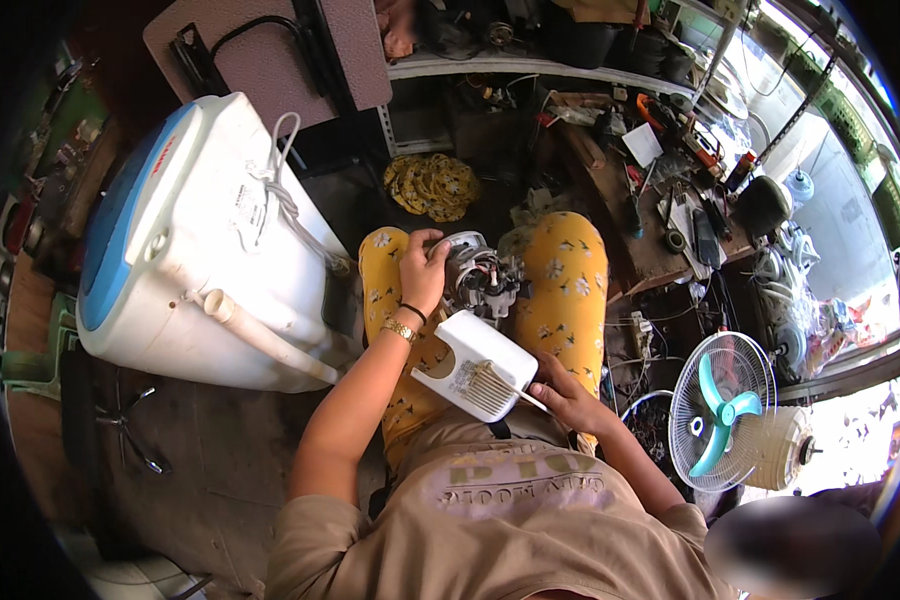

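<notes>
Head | white cover (467,350) off, bodyward of motor (485,281); what's left unclear | left hand (426,268) fingers grip motor | right hand (567,398) at cover, hold unclear

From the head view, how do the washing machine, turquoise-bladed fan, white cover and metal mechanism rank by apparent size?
Largest to smallest:
1. Washing machine
2. Fan
Last, unranked: white cover and metal mechanism; they look too close in size to order.

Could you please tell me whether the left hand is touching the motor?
Touching: the head view shows the left hand gripping the motor by its edge.
</notes>
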Motion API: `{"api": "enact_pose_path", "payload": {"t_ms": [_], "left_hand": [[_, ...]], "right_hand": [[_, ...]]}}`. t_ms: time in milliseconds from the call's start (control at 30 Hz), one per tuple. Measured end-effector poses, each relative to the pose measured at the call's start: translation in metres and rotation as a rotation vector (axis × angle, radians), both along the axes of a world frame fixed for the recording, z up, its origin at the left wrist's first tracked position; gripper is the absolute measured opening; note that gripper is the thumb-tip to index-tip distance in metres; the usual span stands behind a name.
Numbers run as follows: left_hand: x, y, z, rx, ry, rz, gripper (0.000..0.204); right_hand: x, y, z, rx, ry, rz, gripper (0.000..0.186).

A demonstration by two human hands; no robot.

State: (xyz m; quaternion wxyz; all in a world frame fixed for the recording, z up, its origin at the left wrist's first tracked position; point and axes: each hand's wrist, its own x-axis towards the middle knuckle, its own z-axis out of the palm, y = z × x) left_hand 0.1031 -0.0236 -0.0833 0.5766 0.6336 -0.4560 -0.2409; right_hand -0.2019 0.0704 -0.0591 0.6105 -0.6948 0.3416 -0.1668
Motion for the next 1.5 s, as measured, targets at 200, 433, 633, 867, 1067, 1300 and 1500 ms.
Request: {"api": "enact_pose_path", "payload": {"t_ms": [200,433,633,867,1067,1300,1500], "left_hand": [[0.023,0.003,0.041,-0.227,0.395,0.159,0.032],[0.031,0.015,0.101,-0.384,0.706,0.180,0.024],[0.032,0.014,0.125,-0.330,0.642,0.167,0.023],[0.035,0.001,0.178,-0.179,0.603,-0.091,0.022],[0.042,-0.013,0.193,-0.597,0.474,-0.502,0.069],[0.007,-0.061,0.146,-0.606,0.983,-0.341,0.057],[0.017,-0.087,0.101,-0.532,1.152,-0.347,0.066]], "right_hand": [[0.021,-0.047,0.028,-0.410,0.064,-0.155,0.072],[0.099,-0.095,0.116,-0.929,-0.114,-0.179,0.105],[0.143,-0.103,0.134,-0.884,-0.068,-0.159,0.099],[0.142,-0.140,0.127,-0.760,-0.408,-0.358,0.066],[0.141,-0.145,0.191,-0.264,-0.644,-0.363,0.051],[0.157,-0.201,0.154,-0.696,-0.432,-0.304,0.071],[0.162,-0.223,0.127,-0.346,-0.537,-0.289,0.064]]}}
